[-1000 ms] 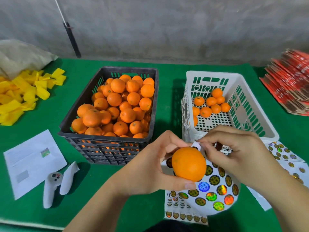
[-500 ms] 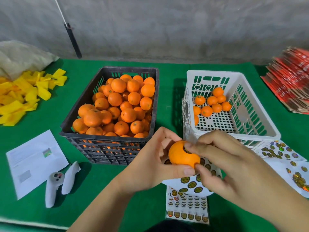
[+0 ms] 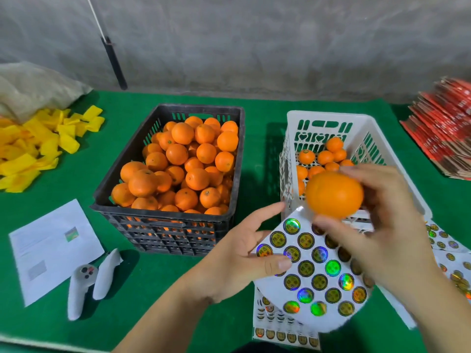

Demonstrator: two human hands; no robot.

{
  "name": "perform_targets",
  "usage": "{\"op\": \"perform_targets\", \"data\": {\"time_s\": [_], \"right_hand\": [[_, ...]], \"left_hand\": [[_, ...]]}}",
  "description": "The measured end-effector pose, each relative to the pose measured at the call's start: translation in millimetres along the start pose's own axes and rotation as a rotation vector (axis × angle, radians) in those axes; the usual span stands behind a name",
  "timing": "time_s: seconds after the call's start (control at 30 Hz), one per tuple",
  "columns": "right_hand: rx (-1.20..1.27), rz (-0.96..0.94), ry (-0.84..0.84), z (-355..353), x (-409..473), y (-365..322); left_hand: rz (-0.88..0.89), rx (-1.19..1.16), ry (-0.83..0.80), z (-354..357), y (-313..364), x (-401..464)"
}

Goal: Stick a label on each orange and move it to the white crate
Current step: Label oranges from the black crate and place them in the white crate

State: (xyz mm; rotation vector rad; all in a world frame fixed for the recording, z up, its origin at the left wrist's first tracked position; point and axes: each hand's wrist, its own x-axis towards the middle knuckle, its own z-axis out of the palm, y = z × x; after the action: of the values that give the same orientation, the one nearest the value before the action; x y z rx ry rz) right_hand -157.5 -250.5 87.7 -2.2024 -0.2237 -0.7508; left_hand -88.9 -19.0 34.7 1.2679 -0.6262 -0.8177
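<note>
Gripping orange (image 3: 334,193) long axis sideways in right hand (image 3: 382,225), left hand (image 3: 242,258) pinching label sheet (image 3: 316,273)

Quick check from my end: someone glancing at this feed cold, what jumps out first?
The round orange gripped in the right hand at centre right, in front of the white plastic crate. Below it, the left hand holds a white sheet of shiny holographic round stickers. Left of the white crate, the black plastic crate heaped with oranges dominates the green table.
</note>
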Motion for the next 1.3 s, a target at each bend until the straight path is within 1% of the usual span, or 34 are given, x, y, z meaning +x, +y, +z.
{"op": "perform_targets", "data": {"time_s": [0.03,0.07,0.1,0.17,0.23,0.27,0.3,0.33,0.37,0.4,0.43,0.47,0.5,0.53,0.57,0.6,0.63,0.7,0.83,0.9,0.97,1.03,1.1,1.2,1.27,1.3], "right_hand": [[-0.085,0.089,0.040,-2.9,5.3,9.4],[-0.137,0.205,0.038,-6.0,8.4,18.4],[-0.109,0.325,-0.013,-8.6,8.9,25.6],[0.143,0.505,-0.209,-9.4,3.7,33.6],[0.385,0.566,-0.451,-4.5,-6.8,34.3],[0.438,0.566,-0.516,-1.0,-11.6,34.2],[0.464,0.556,-0.527,3.0,-14.3,32.3],[0.480,0.556,-0.482,7.4,-15.3,30.3],[0.502,0.578,-0.403,11.1,-15.5,28.0],[0.528,0.603,-0.318,13.3,-16.0,27.0],[0.567,0.622,-0.247,14.7,-16.8,27.4],[0.607,0.640,-0.193,15.8,-17.0,27.8],[0.645,0.656,-0.160,16.6,-17.5,28.0],[0.670,0.667,-0.143,17.5,-18.4,29.0],[0.687,0.674,-0.135,18.7,-19.5,30.4],[0.697,0.677,-0.135,20.1,-21.0,31.4],[0.699,0.684,-0.135,20.9,-22.6,31.4],[0.678,0.698,-0.125,21.7,-25.8,31.7],[0.664,0.710,-0.088,22.4,-31.5,35.8],[0.675,0.724,-0.066,22.4,-31.7,38.0],[0.698,0.738,-0.054,22.5,-31.6,39.1],[0.720,0.741,-0.052,22.4,-31.2,38.3],[0.725,0.739,-0.042,20.8,-31.4,39.6],[0.733,0.733,-0.027,17.7,-33.2,43.5],[0.765,0.746,0.002,15.3,-34.2,47.2],[0.790,0.757,0.014,14.9,-34.3,48.5]], "left_hand": [[-0.006,0.043,0.004,-1.6,-1.5,0.1],[-0.001,0.093,0.008,-3.9,-1.9,0.8],[0.006,0.139,0.012,-6.8,-1.5,2.0],[0.019,0.219,0.042,-15.5,-0.2,6.3],[0.029,0.248,0.085,-27.5,2.0,12.7],[0.020,0.244,0.108,-35.0,3.9,16.8],[0.015,0.239,0.120,-43.2,7.0,21.0],[0.027,0.241,0.119,-53.1,9.5,26.4],[0.060,0.303,0.143,-66.9,9.2,33.4],[0.104,0.468,0.228,-84.6,8.5,43.2],[0.135,0.730,0.362,-106.1,7.1,54.9],[0.118,1.034,0.501,-128.9,4.8,67.0],[-0.022,1.274,0.598,-149.0,2.7,76.3],[-0.235,1.394,0.643,-165.4,-2.2,82.4],[-0.437,1.426,0.631,-178.1,-8.7,85.0],[-0.566,1.404,0.581,-189.2,-16.5,85.5],[-0.623,1.368,0.544,-198.3,-23.9,83.4],[-0.627,1.337,0.571,-215.8,-30.8,79.4],[-0.485,1.350,0.597,-235.4,-27.3,74.9],[-0.479,1.326,0.623,-231.1,-27.8,76.0],[-0.475,1.277,0.616,-227.1,-30.7,80.4],[-0.416,1.186,0.612,-226.3,-33.4,84.0],[-0.344,1.189,0.627,-225.6,-31.5,86.2],[-0.332,1.190,0.623,-212.7,-24.2,88.8],[-0.292,1.003,0.634,-191.4,-13.6,84.3],[-0.233,0.842,0.631,-176.6,-7.6,78.2]]}}
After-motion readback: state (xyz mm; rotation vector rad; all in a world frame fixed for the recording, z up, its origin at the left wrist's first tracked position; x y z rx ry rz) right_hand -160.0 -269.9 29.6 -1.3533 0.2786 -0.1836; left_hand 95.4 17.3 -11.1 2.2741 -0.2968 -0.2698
